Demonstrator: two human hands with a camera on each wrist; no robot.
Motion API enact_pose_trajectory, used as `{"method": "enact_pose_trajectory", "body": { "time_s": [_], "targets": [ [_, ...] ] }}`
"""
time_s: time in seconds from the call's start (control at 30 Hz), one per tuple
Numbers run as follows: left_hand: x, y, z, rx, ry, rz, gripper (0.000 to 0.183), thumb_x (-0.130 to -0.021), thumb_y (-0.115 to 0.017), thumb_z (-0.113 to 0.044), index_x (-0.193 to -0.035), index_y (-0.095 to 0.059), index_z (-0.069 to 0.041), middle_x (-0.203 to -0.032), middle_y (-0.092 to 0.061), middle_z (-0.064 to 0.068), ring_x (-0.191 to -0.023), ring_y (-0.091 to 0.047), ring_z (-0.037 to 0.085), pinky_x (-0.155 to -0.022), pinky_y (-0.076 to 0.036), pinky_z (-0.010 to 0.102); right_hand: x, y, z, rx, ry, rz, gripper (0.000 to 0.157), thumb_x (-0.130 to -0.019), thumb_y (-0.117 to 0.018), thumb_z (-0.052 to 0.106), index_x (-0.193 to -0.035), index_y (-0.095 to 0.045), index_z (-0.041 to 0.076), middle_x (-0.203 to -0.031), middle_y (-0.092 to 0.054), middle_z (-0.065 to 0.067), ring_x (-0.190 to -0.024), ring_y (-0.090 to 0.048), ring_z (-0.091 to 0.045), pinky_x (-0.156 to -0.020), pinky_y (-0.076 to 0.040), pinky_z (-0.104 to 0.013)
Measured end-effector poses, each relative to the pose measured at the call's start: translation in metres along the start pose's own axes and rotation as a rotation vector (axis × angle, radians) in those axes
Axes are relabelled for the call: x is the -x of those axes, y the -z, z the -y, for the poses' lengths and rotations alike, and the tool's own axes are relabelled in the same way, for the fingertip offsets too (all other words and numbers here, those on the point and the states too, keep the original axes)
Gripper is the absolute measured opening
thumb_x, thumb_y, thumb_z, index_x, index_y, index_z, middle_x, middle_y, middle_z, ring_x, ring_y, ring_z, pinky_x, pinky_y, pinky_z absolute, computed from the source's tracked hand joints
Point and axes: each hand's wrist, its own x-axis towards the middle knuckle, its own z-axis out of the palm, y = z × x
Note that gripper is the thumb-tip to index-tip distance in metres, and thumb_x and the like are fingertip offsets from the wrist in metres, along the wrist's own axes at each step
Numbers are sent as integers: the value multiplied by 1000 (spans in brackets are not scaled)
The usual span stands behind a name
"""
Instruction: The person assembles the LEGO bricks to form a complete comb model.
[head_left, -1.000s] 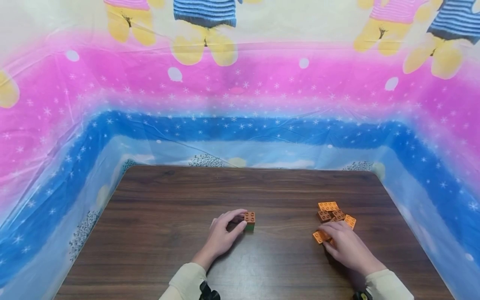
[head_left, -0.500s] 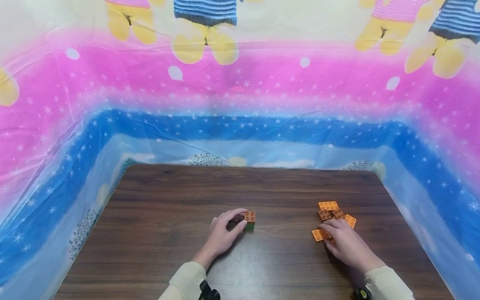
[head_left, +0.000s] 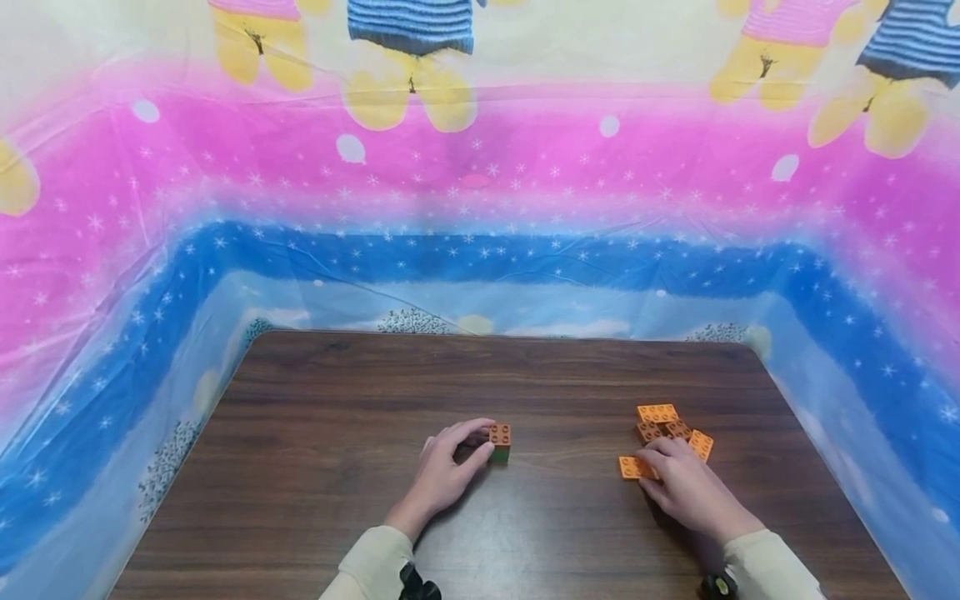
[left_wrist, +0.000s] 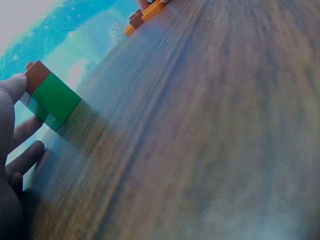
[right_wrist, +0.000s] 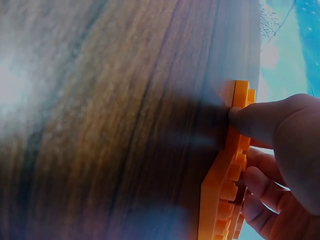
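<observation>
In the head view, my left hand [head_left: 446,467] holds a small stack between thumb and fingers: a brown brick [head_left: 499,432] on top of a green brick [head_left: 501,455]. The left wrist view shows the green brick [left_wrist: 57,97] standing on the table, with the thumb against the brown brick [left_wrist: 38,76]. To the right, my right hand [head_left: 693,492] pinches an orange brick [head_left: 628,468] at the near side of a brick pile. In the right wrist view the thumb presses the side of this orange brick [right_wrist: 241,92]; its other fingers partly hide the bricks behind.
Around the right fingertips lie brown bricks [head_left: 649,432] and further orange bricks, one at the back [head_left: 657,413] and one at the right [head_left: 701,444]. Dark wooden table [head_left: 360,375] spreads between the hands. A printed cloth [head_left: 480,258] surrounds its far and side edges.
The orange brick at my right hand has shifted slightly left and turned straighter, the hand moving a little left with it. My left hand and its stack stay in place.
</observation>
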Motion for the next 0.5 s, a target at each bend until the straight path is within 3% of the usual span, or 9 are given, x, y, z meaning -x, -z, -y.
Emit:
{"method": "enact_pose_trajectory", "body": {
  "time_s": [0.3,0.5],
  "targets": [
    [1,-1,0,-4,-8,-9,34,-102,-70,-36,-135,-70,-28,-116,-73,-18,-110,-66,14,-91,-37,43,0,-3,2,-3,-6,-23,32,-88,-87,25,-115,-76,12,-106,-70,0,-96,-62,-18,-82,-56,-44],
    [0,-1,0,5,-7,-8,34,-102,-70,-36,-135,-70,-28,-116,-73,-17,-110,-66,15,-91,-37,44,-4,-3,3,-3,7,-83,31,-89,-85,27,-115,-75,12,-99,-67,3,-89,-55,-15,-76,-50,-40]
  ]
}}
